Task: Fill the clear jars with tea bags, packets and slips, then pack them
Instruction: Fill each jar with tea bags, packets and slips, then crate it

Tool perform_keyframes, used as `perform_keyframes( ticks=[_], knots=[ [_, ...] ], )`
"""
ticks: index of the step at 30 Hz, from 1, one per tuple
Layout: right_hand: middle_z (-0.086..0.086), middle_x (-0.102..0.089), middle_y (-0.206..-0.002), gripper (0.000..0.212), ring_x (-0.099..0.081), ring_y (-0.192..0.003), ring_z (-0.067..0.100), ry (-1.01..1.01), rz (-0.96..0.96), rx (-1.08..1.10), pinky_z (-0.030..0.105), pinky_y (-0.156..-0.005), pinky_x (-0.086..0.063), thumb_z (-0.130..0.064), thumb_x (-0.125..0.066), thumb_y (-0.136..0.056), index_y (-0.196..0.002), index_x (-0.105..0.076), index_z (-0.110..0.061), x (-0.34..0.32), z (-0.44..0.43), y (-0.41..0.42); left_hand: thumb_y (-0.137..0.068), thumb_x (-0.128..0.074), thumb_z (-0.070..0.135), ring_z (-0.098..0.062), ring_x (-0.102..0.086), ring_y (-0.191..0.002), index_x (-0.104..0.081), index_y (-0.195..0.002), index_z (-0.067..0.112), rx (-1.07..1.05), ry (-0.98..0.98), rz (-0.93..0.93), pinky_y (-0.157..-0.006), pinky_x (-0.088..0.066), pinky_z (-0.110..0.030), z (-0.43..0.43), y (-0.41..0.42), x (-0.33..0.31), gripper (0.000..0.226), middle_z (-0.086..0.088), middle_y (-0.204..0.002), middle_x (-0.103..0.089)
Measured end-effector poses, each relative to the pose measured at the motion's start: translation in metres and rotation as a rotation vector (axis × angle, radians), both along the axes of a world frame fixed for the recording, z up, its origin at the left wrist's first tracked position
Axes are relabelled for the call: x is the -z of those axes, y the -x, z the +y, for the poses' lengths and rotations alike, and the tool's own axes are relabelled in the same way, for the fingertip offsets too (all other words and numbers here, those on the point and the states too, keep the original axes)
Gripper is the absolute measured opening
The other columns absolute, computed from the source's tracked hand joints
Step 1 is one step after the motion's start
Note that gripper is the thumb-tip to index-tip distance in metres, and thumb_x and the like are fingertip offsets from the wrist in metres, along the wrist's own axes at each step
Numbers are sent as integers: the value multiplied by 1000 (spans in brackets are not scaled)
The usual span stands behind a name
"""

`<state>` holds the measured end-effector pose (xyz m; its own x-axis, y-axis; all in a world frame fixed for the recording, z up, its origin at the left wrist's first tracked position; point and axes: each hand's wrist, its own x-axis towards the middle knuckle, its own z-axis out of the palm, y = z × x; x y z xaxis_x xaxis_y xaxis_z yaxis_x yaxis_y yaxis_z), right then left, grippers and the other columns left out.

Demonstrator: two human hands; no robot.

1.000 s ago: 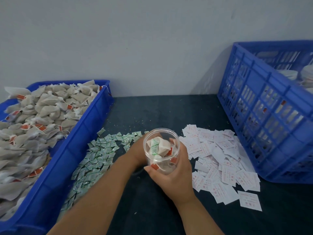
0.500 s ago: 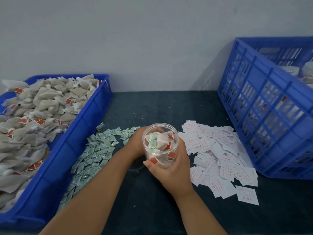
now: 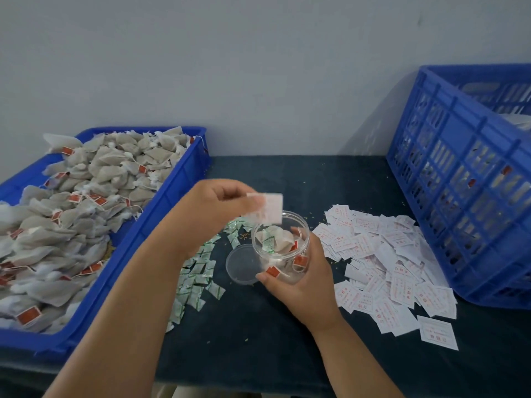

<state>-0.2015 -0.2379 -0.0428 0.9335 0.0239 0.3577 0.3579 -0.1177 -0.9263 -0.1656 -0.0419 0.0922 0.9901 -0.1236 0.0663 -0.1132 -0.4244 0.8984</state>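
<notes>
- Since half a second ago the left hand has risen from behind the jar; its thumb and fingers now pinch a white slip just above the jar's mouth.
- The right hand holds the jar from its right, fingers curled around it; tea bags lie inside.
- A clear lid lies flat, touching the jar's left side.
- Loose slips are to the right of the jar, green packets to its left.

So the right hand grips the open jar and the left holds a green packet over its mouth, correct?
Not quite. In the head view the left hand pinches a white printed slip, not a green packet, over the mouth of the jar. The right hand does grip the open jar.
</notes>
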Motion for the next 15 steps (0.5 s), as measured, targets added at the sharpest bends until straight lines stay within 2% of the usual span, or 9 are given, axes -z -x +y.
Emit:
perform_keyframes(
  ticks=[1, 3, 5, 6, 8, 10, 12, 14, 15],
  knots=[
    [-32, -67, -127, 84, -68, -120, -3, -1, -4, -1, 11, -95, -51, -49, -94, -62, -135, -52, -41, 0, 1, 0, -75, -76, 67, -12, -65, -77, -80, -87, 34, 37, -128, -4, -79, -52, -33, -2, 4, -1, 35, 7, -88, -73],
    [-32, -67, -128, 85, -68, -120, -2, -4, -14, -3, 12, -95, -53, -49, -94, -63, -137, -51, -42, 1, 1, 0, -78, -82, 60, -8, -65, -86, -75, -77, 36, 46, -341, -37, -81, -51, -29, -10, 6, 1, 24, 10, -98, -68],
    [-32, -65, -131, 85, -66, -123, -1, 14, -37, 4, 14, -98, -53, -51, -94, -64, -137, -50, -47, 1, 1, 2, -79, -87, 48, -1, -58, -93, -66, -81, 36, 20, -472, -44, -77, -41, -20, -19, 6, 6, 24, 15, -105, -60],
    [-32, -64, -132, 85, -66, -124, -1, 30, -53, 10, 14, -99, -53, -52, -93, -64, -137, -49, -53, 1, 1, 2, -78, -88, 45, 1, -55, -97, -61, -87, 37, -2, -500, -14, -77, -38, -19, -21, 5, 9, 30, 16, -109, -55],
    [-34, -63, -134, 86, -64, -126, -3, 52, -75, 16, 10, -98, -50, -53, -94, -65, -135, -46, -66, -1, 2, 3, -75, -90, 42, -4, -53, -106, -52, -99, 41, -35, -503, 71, -83, -43, -24, -24, 3, 15, 45, 14, -118, -49],
    [-35, -62, -135, 88, -64, -125, -4, 72, -93, 17, 9, -96, -50, -52, -94, -66, -136, -44, -69, -1, 3, 3, -72, -91, 43, -8, -55, -108, -49, -115, 44, -8, -514, 151, -85, -48, -31, -24, 1, 18, 60, 13, -123, -47],
    [-34, -62, -135, 88, -65, -125, -1, 89, -107, 19, 16, -97, -54, -55, -95, -66, -137, -44, -68, 0, 4, 2, -72, -89, 45, -3, -57, -103, -47, -132, 44, 53, -552, 212, -80, -50, -29, -27, 0, 18, 73, 18, -119, -53],
    [-31, -62, -136, 89, -65, -127, 4, 98, -122, 12, 22, -98, -56, -55, -95, -66, -139, -44, -66, 2, 3, 1, -73, -87, 45, -2, -59, -100, -52, -133, 42, 93, -587, 255, -86, -55, -32, -30, -1, 17, 70, 21, -114, -60],
    [-31, -62, -137, 90, -65, -127, 4, 101, -128, 10, 20, -98, -55, -54, -95, -67, -139, -43, -65, 3, 3, 1, -73, -86, 46, -4, -61, -100, -55, -131, 41, 98, -593, 266, -90, -57, -36, -30, -1, 17, 66, 20, -111, -63]
  ],
)
